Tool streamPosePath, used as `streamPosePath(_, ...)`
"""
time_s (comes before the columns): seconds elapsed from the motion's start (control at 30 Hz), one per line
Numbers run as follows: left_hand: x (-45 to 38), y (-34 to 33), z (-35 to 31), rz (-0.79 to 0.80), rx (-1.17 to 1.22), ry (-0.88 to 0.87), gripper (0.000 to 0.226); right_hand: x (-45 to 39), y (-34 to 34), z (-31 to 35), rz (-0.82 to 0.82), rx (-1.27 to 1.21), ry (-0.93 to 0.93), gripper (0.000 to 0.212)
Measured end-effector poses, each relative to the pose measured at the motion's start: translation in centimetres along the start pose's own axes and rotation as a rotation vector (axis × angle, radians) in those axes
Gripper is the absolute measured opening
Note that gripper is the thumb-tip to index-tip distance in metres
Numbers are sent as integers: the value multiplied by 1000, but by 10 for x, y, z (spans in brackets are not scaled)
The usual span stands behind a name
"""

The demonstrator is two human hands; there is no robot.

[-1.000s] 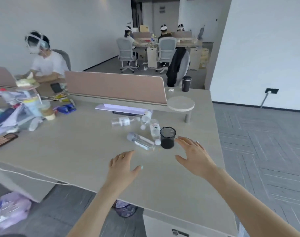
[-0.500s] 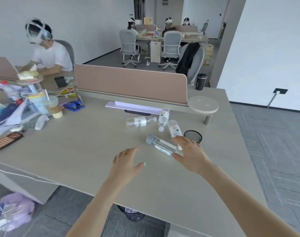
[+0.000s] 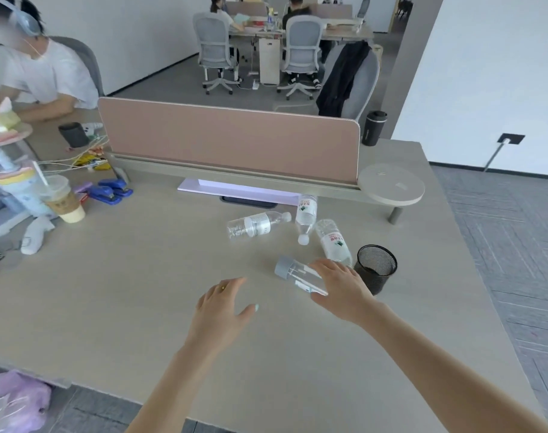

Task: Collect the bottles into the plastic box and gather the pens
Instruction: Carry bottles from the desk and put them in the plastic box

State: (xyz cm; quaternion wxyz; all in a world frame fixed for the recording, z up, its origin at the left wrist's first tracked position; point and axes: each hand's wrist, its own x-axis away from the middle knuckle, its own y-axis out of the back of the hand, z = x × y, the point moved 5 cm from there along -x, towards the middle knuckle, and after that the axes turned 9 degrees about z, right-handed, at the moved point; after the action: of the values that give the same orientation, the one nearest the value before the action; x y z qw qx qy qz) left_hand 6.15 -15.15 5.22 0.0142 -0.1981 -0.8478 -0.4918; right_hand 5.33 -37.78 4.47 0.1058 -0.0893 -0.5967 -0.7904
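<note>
Right hand (image 3: 344, 289) lies over the grey-capped bottle (image 3: 293, 273), which is on its side on the bench (image 3: 141, 292); fingers over the top, thumb under the near side. Can't tell if the grip has closed round it or just rests on it. Left hand (image 3: 221, 310) hovers over bare bench just left of that bottle, fingers spread, holding nothing.

Three more clear bottles lie on their sides behind it:
- white-label bottle (image 3: 255, 224), cap pointing right
- green-logo bottle (image 3: 306, 215), cap toward the camera
- red-label bottle (image 3: 333, 242), running down to the right hand's fingertips

Black mesh cup (image 3: 376, 268) stands upright just right of the right hand, tight against the red-label bottle's near end. Pink divider panel (image 3: 229, 139) blocks the far side, with a white tray (image 3: 235, 190) at its foot and a round side shelf (image 3: 391, 184) at its right end. Dark tumbler (image 3: 373, 128) stands beyond the panel. Far left: iced drink cup (image 3: 61, 198), blue staplers (image 3: 110, 190), assorted clutter. Another person (image 3: 44, 73) sits at the neighbouring desk.
</note>
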Motion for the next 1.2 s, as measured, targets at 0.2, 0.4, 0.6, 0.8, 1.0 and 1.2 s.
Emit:
streamPosePath(0.2, -70, 12, 24, 111, -14, -123, 54, -54, -23, -4, 17, -4, -187, 72)
streamPosePath(0.4, -132, 27, 54, 238, -67, -210, 53, -98, -61, -8, 68, -26, -453, 91)
streamPosePath(0.6, -161, 29, 68, 320, -90, -290, 52, -115, -80, -14, 94, 32, -644, 98)
streamPosePath(0.8, -196, 29, 67, 362, -97, -342, 52, -114, -94, -29, 127, 47, -729, 89)
streamPosePath(1.0, -236, 20, 36, 393, -71, -402, 52, -102, -84, -33, 126, -107, -762, 64)
streamPosePath(1.2, -291, 8, 12, 228, -44, -372, 74, -77, -63, -12, -35, -365, -838, 62)
